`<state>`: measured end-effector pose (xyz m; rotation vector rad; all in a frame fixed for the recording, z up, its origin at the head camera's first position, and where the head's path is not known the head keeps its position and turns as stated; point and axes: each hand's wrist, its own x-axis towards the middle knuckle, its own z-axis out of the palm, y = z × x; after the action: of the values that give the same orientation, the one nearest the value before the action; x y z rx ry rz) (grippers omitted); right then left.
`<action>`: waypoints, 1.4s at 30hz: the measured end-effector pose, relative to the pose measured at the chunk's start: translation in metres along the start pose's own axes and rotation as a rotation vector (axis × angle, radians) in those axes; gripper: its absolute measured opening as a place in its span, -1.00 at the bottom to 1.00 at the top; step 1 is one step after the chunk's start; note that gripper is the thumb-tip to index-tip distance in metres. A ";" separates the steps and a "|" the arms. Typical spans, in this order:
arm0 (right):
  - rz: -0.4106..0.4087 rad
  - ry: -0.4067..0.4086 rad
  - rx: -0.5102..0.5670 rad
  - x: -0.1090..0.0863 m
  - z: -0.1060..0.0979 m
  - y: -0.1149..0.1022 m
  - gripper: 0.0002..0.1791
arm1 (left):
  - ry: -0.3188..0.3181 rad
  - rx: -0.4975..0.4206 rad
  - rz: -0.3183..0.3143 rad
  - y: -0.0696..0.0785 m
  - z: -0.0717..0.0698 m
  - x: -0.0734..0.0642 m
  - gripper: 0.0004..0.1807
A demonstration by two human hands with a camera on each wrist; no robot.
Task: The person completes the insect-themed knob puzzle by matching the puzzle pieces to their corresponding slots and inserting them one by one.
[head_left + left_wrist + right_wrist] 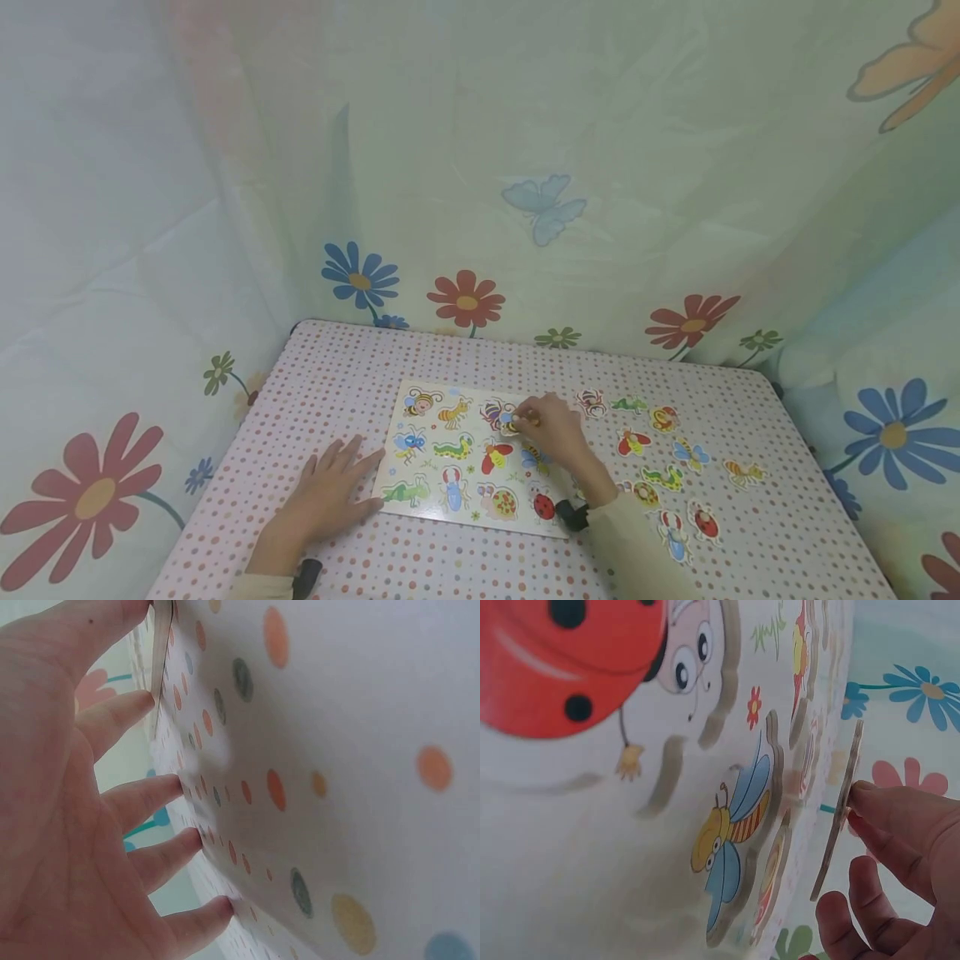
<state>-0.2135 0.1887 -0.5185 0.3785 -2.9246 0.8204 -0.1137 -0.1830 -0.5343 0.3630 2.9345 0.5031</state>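
Note:
A flat insect puzzle board [519, 512] lies on the dotted table, with bugs pictured in shaped recesses. My left hand [330, 492] rests palm down with fingers spread at the board's left edge. In the left wrist view its thumb and a finger [120, 720] touch that edge. Above the board's upper right part, my right hand [558, 433] pinches a thin insect puzzle piece [509, 423] between thumb and fingertips. The right wrist view shows this piece [836, 817] edge-on, apart from the board. A ladybug picture [547, 667] and a winged-insect recess [727, 832] appear nearby.
Several loose insect pieces are scattered right of the board, among them a ladybug piece [703, 522], a blue stag beetle piece [675, 537], a caterpillar piece [663, 477] and an ant-like piece [745, 473]. A flowered curtain [420, 167] surrounds the table [345, 367].

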 end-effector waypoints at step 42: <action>-0.075 -0.035 -0.040 0.032 0.027 -0.043 -0.92 | 0.010 0.003 0.007 -0.001 0.001 0.000 -0.22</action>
<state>-0.2332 0.1324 -0.5151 0.5012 -2.9339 0.7510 -0.1140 -0.1838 -0.5356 0.3729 2.9444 0.5032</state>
